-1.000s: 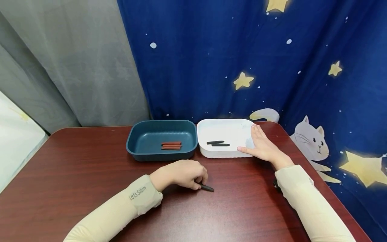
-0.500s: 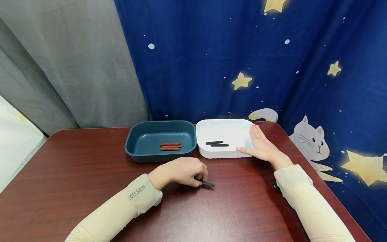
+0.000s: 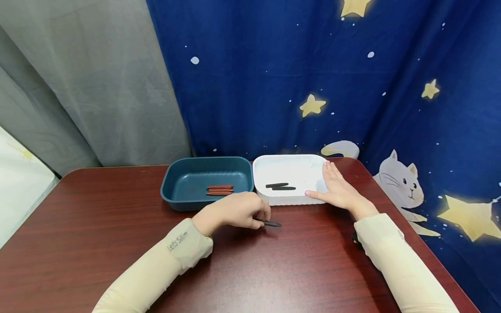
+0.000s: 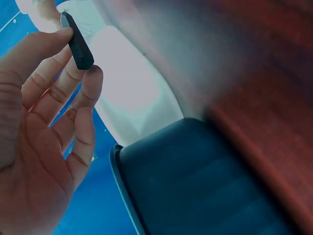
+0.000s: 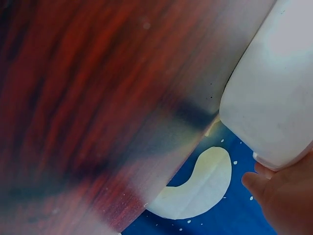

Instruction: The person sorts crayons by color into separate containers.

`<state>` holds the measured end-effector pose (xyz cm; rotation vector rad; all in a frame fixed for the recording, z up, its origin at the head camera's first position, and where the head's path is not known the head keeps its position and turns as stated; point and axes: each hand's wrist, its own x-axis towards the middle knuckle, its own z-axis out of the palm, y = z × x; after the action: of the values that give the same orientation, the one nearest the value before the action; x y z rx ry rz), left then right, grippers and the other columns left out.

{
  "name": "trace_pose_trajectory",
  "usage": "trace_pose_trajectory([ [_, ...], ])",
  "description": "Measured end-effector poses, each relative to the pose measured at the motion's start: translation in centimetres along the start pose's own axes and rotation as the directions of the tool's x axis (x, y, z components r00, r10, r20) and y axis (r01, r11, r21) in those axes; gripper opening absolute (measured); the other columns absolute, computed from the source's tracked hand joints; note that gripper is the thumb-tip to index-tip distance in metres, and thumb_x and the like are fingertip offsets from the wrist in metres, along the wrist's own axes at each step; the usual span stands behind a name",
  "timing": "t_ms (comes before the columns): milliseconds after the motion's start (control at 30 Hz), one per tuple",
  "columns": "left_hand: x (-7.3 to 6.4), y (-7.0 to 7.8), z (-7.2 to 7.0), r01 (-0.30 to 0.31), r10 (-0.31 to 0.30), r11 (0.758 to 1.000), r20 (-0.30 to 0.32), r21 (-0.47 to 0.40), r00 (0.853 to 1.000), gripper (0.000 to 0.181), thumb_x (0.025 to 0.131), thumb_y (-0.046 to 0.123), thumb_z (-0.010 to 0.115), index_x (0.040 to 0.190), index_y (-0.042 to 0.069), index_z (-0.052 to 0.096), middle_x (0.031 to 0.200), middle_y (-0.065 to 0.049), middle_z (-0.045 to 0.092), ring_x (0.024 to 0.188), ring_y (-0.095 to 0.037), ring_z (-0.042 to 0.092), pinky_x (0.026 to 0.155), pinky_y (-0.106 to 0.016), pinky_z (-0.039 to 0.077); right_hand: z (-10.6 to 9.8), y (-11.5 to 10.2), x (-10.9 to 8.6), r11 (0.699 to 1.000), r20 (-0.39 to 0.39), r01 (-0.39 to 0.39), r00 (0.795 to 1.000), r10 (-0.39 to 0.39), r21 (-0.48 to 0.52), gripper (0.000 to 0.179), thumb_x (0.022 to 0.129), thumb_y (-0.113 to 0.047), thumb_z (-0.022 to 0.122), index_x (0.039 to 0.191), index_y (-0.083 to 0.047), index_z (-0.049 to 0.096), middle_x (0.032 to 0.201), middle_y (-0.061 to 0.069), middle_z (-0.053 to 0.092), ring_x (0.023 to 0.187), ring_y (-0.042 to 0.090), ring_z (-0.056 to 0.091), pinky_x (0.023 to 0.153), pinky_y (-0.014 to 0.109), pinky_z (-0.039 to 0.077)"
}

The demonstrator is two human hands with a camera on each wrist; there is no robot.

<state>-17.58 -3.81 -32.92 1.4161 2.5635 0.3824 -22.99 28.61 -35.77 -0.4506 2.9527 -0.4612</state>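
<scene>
My left hand [image 3: 238, 209] pinches a black crayon [image 3: 272, 224] between thumb and fingertips, in front of the two bins and low over the table. In the left wrist view the same crayon [image 4: 78, 43] shows faceted sides, with the thumb across it. My right hand [image 3: 337, 188] lies with straight fingers along the right side of the white bin [image 3: 309, 200], its thumb at the front rim. Two black crayons [image 3: 282, 188] lie inside that bin. The teal bin [image 3: 184, 204] to its left holds several reddish-brown crayons [image 3: 220, 188].
Both bins stand side by side near the back edge of the dark red wooden table [image 3: 98, 230]. Behind it hang a grey curtain [image 3: 94, 87] and a blue curtain [image 3: 242, 78] with stars and a cat.
My left hand has moved away from me toward the bins, raising the black crayon off the table. The right hand keeps its place at the white bin.
</scene>
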Motion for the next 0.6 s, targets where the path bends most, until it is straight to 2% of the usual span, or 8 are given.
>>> trace_pose_trajectory([
  [433,1.5,-1.3,-2.3,0.003,-0.002,1.000,-0.051,0.030,0.999,0.010,0.085,0.015,0.070,0.094,0.020,0.073,0.076,0.011,0.061,0.071,-0.003,0.054,0.068,-0.022,0.047,0.1,-0.1,0.0,1.000,-0.010,0.012,1.000,-0.012,-0.007,0.121,0.086,-0.070,0.058,0.154,0.010,-0.001,0.165,0.026,-0.006,0.154,0.042,-0.006,0.123,0.059,0.005],
  [600,2.6,-2.0,-3.0,-0.022,0.025,0.999,-0.086,0.039,0.996,0.011,0.086,0.013,0.070,0.096,0.016,0.074,0.081,0.007,0.063,0.073,-0.006,0.055,0.072,-0.023,0.048,0.0,-0.1,-0.1,1.000,-0.011,0.004,1.000,-0.004,-0.009,0.121,0.086,-0.070,0.058,0.154,0.010,-0.001,0.165,0.026,-0.006,0.154,0.042,-0.006,0.123,0.059,0.005],
])
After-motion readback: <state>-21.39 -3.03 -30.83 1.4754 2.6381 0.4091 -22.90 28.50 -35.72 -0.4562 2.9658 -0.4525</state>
